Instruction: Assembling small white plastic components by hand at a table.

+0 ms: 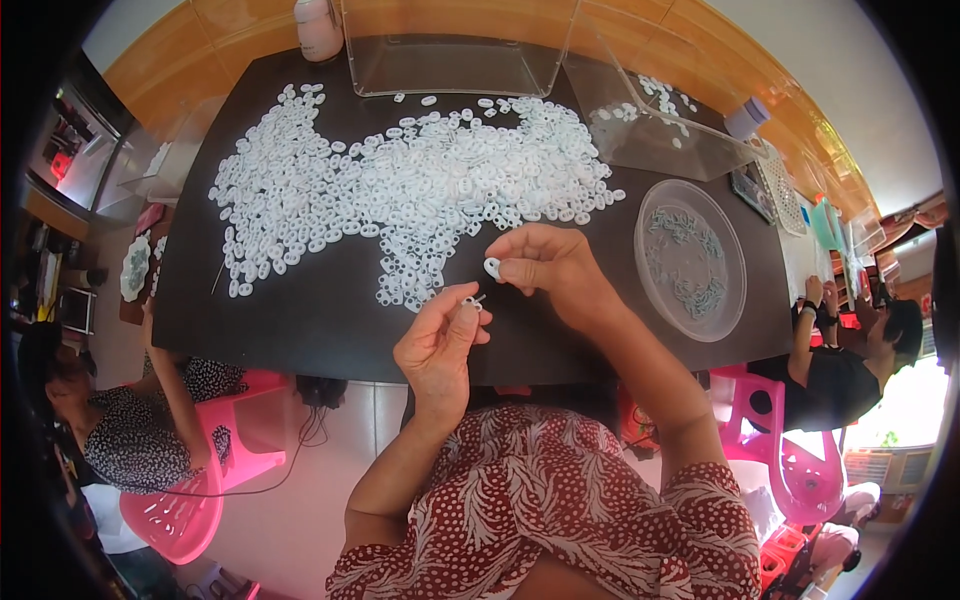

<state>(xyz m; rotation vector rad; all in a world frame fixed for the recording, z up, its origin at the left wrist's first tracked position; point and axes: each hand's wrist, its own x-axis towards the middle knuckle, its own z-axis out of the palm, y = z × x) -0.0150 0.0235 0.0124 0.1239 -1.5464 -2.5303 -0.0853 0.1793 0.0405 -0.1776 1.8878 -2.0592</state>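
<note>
White piece (pixel 492 268) is sitting pinched in my right hand (pixel 548 268). My left hand (pixel 438 355) is pinching a smaller part (pixel 473 303), ideally steadily.

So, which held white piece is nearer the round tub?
The oval piece in the right hand; the white piece in the left hand is farther from the tub.
</note>
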